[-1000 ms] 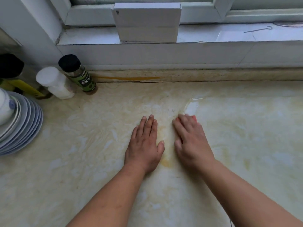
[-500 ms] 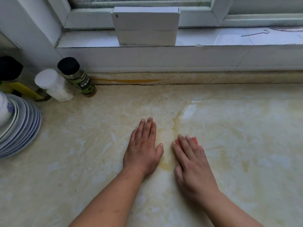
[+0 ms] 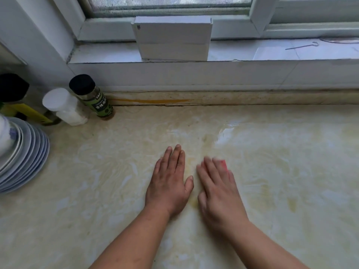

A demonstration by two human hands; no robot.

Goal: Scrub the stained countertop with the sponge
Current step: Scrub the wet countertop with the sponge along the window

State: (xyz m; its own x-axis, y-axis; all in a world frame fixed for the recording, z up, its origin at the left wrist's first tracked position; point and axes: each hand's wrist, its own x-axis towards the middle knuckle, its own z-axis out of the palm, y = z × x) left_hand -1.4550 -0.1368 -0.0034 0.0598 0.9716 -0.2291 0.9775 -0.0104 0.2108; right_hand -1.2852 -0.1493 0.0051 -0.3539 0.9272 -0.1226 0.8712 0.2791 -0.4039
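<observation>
A cream marbled countertop (image 3: pixel 281 171) fills the view, with yellowish stains between my hands and to the right, and a wet sheen further back. My right hand (image 3: pixel 217 189) lies flat, pressing a red sponge (image 3: pixel 224 164) onto the counter; only the sponge's far corner shows past my fingers. My left hand (image 3: pixel 169 183) rests flat on the counter just left of it, fingers together, holding nothing.
A stack of plates (image 3: pixel 23 152) stands at the left edge. A white-capped jar (image 3: pixel 64 107), a black-capped spice bottle (image 3: pixel 93 98) and a dark bottle sit at the back left. A white box (image 3: pixel 172 39) stands on the window sill.
My right hand slid the sponge back toward me from the wet patch, then held about there. My left hand stayed in place.
</observation>
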